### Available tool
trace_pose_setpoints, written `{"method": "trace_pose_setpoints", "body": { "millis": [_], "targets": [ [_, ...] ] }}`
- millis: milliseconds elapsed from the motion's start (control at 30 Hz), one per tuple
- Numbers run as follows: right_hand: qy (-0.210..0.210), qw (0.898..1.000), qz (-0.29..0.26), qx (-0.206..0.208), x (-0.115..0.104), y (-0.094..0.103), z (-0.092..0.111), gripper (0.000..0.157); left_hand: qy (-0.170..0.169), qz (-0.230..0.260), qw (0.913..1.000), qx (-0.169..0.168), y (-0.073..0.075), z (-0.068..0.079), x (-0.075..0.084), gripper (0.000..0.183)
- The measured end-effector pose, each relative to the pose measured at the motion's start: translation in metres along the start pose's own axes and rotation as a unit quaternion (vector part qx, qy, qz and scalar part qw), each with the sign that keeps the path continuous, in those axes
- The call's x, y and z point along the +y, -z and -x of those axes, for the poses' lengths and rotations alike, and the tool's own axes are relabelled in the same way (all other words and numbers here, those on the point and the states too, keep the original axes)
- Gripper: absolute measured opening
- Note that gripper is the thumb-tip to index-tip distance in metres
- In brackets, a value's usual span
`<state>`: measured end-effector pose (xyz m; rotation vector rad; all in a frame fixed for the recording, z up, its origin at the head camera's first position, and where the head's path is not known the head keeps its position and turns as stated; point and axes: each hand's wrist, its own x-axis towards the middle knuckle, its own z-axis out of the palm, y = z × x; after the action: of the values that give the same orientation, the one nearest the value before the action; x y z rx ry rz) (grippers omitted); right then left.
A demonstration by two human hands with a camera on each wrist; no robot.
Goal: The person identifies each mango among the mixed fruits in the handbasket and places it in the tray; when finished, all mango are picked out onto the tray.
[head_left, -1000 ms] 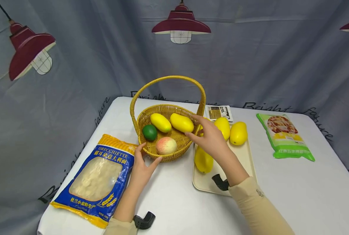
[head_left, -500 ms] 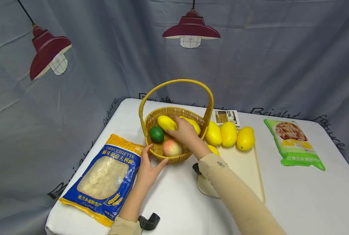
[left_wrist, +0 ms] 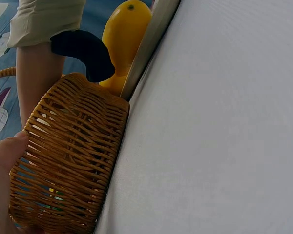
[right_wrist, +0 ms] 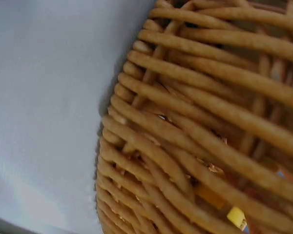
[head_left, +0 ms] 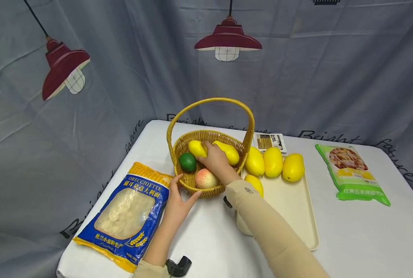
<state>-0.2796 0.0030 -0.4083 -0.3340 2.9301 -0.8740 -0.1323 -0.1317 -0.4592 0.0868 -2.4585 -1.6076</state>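
Looks like the grab step: right hand (head_left: 217, 159) seems clamped on a yellow fruit (head_left: 194, 147) (fingertips half-hidden), left hand (head_left: 176, 205) grips the basket (left_wrist: 71, 161), so probably lift next.

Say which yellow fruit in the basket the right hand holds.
The left yellow fruit, held by the right hand beside the green fruit; the other yellow fruit lies nearer the tray.
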Motion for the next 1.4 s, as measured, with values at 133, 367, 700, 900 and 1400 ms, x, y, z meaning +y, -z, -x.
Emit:
{"method": "trace_pose_setpoints", "body": {
  "millis": [133, 367, 700, 900, 1400],
  "targets": [
    [0.004, 1.0, 0.002, 0.007, 0.003, 0.002, 0.002, 0.058, 0.005, 0.002, 1.0, -0.004, -0.002, 0.001, 0.0, 0.077],
    [0.025, 0.999, -0.003, 0.026, 0.003, 0.018, 0.009, 0.055, 0.008, 0.008, 0.9999, -0.008, -0.001, 0.0, 0.0, 0.079],
    [0.058, 0.994, -0.065, 0.068, 0.01, 0.063, 0.049, 0.056, -0.002, 0.015, 0.9998, -0.011, -0.002, -0.001, 0.001, 0.079],
    [0.055, 0.99, -0.101, 0.085, 0.029, 0.088, 0.09, 0.057, 0.005, 0.011, 0.9999, -0.011, -0.002, -0.001, -0.001, 0.079],
    [-0.04, 0.98, -0.132, 0.14, 0.086, 0.111, 0.172, 0.062, 0.017, 0.028, 0.9993, -0.018, -0.001, -0.002, 0.0, 0.079]
  ]
}}
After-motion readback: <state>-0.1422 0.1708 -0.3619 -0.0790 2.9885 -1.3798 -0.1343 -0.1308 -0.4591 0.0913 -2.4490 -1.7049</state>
